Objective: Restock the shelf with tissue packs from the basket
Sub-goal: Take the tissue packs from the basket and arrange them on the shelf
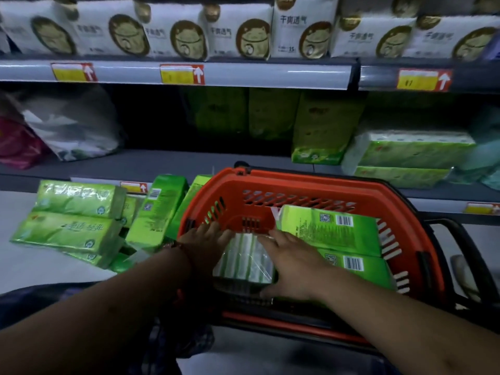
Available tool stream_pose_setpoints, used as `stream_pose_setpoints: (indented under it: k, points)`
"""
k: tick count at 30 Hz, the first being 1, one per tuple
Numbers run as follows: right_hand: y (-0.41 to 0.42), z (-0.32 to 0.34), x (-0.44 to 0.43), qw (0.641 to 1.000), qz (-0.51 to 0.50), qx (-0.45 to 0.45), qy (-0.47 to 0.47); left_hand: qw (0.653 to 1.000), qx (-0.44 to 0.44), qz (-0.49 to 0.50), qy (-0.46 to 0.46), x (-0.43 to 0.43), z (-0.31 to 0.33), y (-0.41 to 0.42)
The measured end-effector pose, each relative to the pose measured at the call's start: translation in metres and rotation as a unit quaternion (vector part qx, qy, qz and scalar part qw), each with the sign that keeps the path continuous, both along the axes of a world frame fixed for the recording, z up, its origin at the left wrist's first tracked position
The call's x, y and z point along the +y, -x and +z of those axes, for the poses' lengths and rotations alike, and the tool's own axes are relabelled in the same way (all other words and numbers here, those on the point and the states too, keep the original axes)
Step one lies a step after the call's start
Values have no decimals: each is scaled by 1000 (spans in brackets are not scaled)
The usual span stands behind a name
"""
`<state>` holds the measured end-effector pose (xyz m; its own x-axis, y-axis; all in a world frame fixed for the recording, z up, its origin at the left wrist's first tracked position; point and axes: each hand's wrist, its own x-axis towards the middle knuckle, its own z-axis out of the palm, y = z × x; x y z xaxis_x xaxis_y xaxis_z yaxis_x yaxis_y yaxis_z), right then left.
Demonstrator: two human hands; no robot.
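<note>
Fingers point(223, 234) of the left hand point(205, 246) lie straight, pressed flat to the 9 o'clock side of the clear-wrapped tissue pack point(243, 263), which sits low in the orange basket point(311, 182). Across at 3 o'clock the right hand point(295, 266) mirrors it, its fingers point(273, 239) spread over the pack's edge, nothing curled that I can make out through the blur. So it's a two-palm squeeze, not a grab! Two green tissue packs point(330, 231) are stacked tight against the right hand. To lift well, I'd say: squeeze evenly from both sides, since that slick film will likely slip, come straight up clear of the rim, then carry to the bare shelf board point(162, 163) at 11 o'clock.
</note>
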<state>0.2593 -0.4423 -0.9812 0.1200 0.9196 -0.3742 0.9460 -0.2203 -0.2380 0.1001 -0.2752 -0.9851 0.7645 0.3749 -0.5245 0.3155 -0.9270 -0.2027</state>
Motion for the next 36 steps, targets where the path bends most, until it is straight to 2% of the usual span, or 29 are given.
stream_pose_setpoints:
  k: [3,7,12,16,17,18,19,22,24,25,26,29,30,32,33,34,36]
  points:
    - [2,-17,0,999,2,-30,-19,999,21,-17,-44,1,-11,-3]
    - [-1,-27,9,997,-31,2,-70,998,-54,-12,-16,20,-12,-13]
    - [-20,-23,16,979,-119,127,-109,981,-118,59,143,42,7,-22]
    - [-35,1,20,933,-191,266,-147,950,-198,92,223,64,30,-21]
    - [-40,12,23,922,-202,290,-158,931,-228,121,257,67,41,-19]
    - [-46,24,25,911,-210,311,-171,898,-271,160,306,69,53,-18]
    - [-52,38,28,898,-217,331,-192,850,-327,189,367,71,64,-17]
    - [-66,79,31,833,-263,406,-268,663,-488,245,513,65,93,-27]
    - [-74,101,30,777,-297,460,-310,534,-552,302,564,63,94,-35]
    - [-78,110,29,753,-315,480,-323,503,-558,323,576,60,92,-38]
    - [-84,116,27,731,-329,497,-332,502,-540,336,586,57,89,-39]
    - [-100,127,21,675,-357,538,-356,574,-442,333,604,39,82,-42]
    - [-105,127,19,655,-371,548,-365,585,-430,331,603,32,81,-44]
    - [-113,124,17,613,-397,569,-378,571,-444,339,601,21,81,-52]
    - [-116,122,17,594,-405,581,-381,553,-458,346,604,17,82,-57]
    - [-118,120,17,587,-410,587,-378,534,-468,349,611,12,84,-61]
    - [-120,118,16,593,-405,590,-368,500,-476,358,629,9,88,-67]
